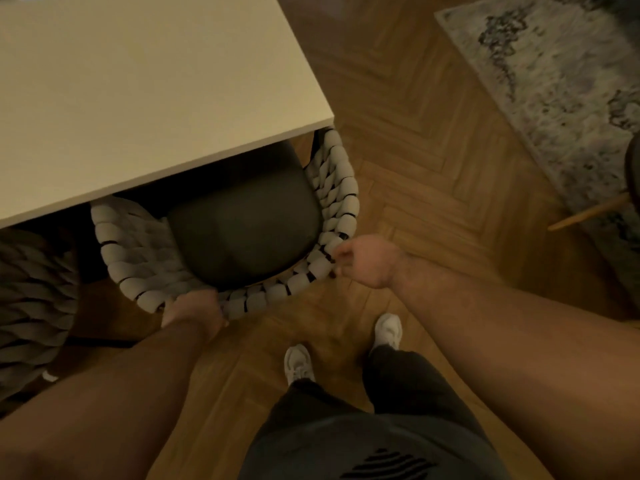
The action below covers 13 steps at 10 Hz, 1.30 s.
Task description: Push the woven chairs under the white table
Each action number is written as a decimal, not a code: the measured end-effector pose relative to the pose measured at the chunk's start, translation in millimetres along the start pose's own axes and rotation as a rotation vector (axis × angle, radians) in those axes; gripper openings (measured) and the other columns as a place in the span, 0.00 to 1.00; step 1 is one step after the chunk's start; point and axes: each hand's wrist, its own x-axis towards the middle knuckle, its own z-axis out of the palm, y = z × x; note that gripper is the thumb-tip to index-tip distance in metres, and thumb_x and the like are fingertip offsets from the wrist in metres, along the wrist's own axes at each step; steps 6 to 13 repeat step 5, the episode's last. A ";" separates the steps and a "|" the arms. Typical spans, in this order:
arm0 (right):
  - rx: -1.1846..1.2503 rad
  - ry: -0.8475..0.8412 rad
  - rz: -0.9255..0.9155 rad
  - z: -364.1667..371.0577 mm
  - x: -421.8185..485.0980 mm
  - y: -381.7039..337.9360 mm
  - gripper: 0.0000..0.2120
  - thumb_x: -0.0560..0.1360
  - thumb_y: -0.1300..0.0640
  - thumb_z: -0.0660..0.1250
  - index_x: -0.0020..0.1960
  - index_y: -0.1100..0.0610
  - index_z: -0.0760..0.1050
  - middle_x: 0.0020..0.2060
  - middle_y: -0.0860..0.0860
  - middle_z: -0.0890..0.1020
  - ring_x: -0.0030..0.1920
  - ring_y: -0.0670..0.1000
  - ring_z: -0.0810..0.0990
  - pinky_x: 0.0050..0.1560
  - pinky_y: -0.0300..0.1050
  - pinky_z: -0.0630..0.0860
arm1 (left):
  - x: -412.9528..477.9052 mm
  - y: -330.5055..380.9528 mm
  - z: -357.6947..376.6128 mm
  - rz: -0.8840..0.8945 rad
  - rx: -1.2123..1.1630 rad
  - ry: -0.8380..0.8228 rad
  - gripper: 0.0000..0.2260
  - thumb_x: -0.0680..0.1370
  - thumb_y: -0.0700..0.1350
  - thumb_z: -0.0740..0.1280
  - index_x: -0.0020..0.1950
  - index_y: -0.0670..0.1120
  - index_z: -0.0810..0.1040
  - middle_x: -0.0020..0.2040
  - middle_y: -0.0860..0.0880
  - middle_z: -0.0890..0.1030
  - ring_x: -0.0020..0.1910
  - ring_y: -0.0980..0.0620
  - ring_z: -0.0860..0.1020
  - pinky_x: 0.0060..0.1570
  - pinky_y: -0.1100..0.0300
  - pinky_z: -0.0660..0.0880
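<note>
- Head view is showing a grey rope-woven chair (242, 230) with a dark rounded seat cushion sitting at mid-frame. The front of its seat is lying under the near edge of the white rectangular desk (138, 98), which is filling the 10 to 12 o'clock area. The curved back is standing clear of that edge.
- At the chair's 6 o'clock, the left hand (194, 311) is grasping the woven back rim, fingers curling over the rope.
- At the chair's 4 o'clock, the right hand (367, 263) is grasping the same rim, thumb lying on top.
- At 9 o'clock, a second woven chair (31, 306) is sitting in shadow just beside the first.
- At 6 o'clock, white sneakers (298, 363) are standing on the herringbone wooden floor (415, 150).
- At 2 o'clock, a grey mottled rug (554, 81) is lying on that floor.
</note>
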 end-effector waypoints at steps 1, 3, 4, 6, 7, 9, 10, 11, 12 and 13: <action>0.125 0.143 0.075 -39.1 -17.2 38.9 0.26 0.75 0.39 0.73 0.71 0.45 0.75 0.60 0.46 0.81 0.61 0.49 0.79 0.55 0.45 0.76 | 1.2 56.1 -46.8 0.070 -0.148 0.088 0.10 0.79 0.53 0.66 0.55 0.50 0.80 0.53 0.50 0.80 0.55 0.46 0.80 0.56 0.50 0.78; 0.182 0.286 0.103 -126.6 -18.9 115.0 0.25 0.74 0.40 0.73 0.69 0.48 0.77 0.58 0.47 0.83 0.59 0.50 0.80 0.58 0.45 0.77 | 10.5 174.4 -158.5 0.130 -0.370 0.287 0.07 0.79 0.57 0.68 0.50 0.55 0.80 0.49 0.50 0.81 0.49 0.48 0.79 0.51 0.53 0.78; 0.158 0.336 0.063 -175.9 -16.2 154.5 0.24 0.75 0.42 0.74 0.68 0.49 0.78 0.57 0.47 0.83 0.60 0.52 0.80 0.58 0.45 0.77 | 18.0 219.8 -199.4 0.151 -0.416 0.321 0.07 0.80 0.57 0.67 0.51 0.55 0.80 0.49 0.51 0.81 0.49 0.49 0.79 0.54 0.50 0.79; 0.139 0.373 0.020 -243.4 -13.1 204.7 0.24 0.76 0.44 0.74 0.69 0.51 0.78 0.60 0.50 0.83 0.61 0.53 0.80 0.58 0.43 0.74 | 25.5 276.4 -251.0 0.171 -0.470 0.394 0.10 0.81 0.56 0.67 0.56 0.52 0.83 0.53 0.47 0.83 0.53 0.45 0.80 0.55 0.52 0.78; 0.139 0.373 0.020 -243.4 -13.1 204.7 0.24 0.76 0.44 0.74 0.69 0.51 0.78 0.60 0.50 0.83 0.61 0.53 0.80 0.58 0.43 0.74 | 25.5 276.4 -251.0 0.171 -0.470 0.394 0.10 0.81 0.56 0.67 0.56 0.52 0.83 0.53 0.47 0.83 0.53 0.45 0.80 0.55 0.52 0.78; 0.139 0.373 0.020 -243.4 -13.1 204.7 0.24 0.76 0.44 0.74 0.69 0.51 0.78 0.60 0.50 0.83 0.61 0.53 0.80 0.58 0.43 0.74 | 25.5 276.4 -251.0 0.171 -0.470 0.394 0.10 0.81 0.56 0.67 0.56 0.52 0.83 0.53 0.47 0.83 0.53 0.45 0.80 0.55 0.52 0.78; 0.139 0.373 0.020 -243.4 -13.1 204.7 0.24 0.76 0.44 0.74 0.69 0.51 0.78 0.60 0.50 0.83 0.61 0.53 0.80 0.58 0.43 0.74 | 25.5 276.4 -251.0 0.171 -0.470 0.394 0.10 0.81 0.56 0.67 0.56 0.52 0.83 0.53 0.47 0.83 0.53 0.45 0.80 0.55 0.52 0.78; 0.139 0.373 0.020 -243.4 -13.1 204.7 0.24 0.76 0.44 0.74 0.69 0.51 0.78 0.60 0.50 0.83 0.61 0.53 0.80 0.58 0.43 0.74 | 25.5 276.4 -251.0 0.171 -0.470 0.394 0.10 0.81 0.56 0.67 0.56 0.52 0.83 0.53 0.47 0.83 0.53 0.45 0.80 0.55 0.52 0.78; 0.139 0.373 0.020 -243.4 -13.1 204.7 0.24 0.76 0.44 0.74 0.69 0.51 0.78 0.60 0.50 0.83 0.61 0.53 0.80 0.58 0.43 0.74 | 25.5 276.4 -251.0 0.171 -0.470 0.394 0.10 0.81 0.56 0.67 0.56 0.52 0.83 0.53 0.47 0.83 0.53 0.45 0.80 0.55 0.52 0.78; 0.139 0.373 0.020 -243.4 -13.1 204.7 0.24 0.76 0.44 0.74 0.69 0.51 0.78 0.60 0.50 0.83 0.61 0.53 0.80 0.58 0.43 0.74 | 25.5 276.4 -251.0 0.171 -0.470 0.394 0.10 0.81 0.56 0.67 0.56 0.52 0.83 0.53 0.47 0.83 0.53 0.45 0.80 0.55 0.52 0.78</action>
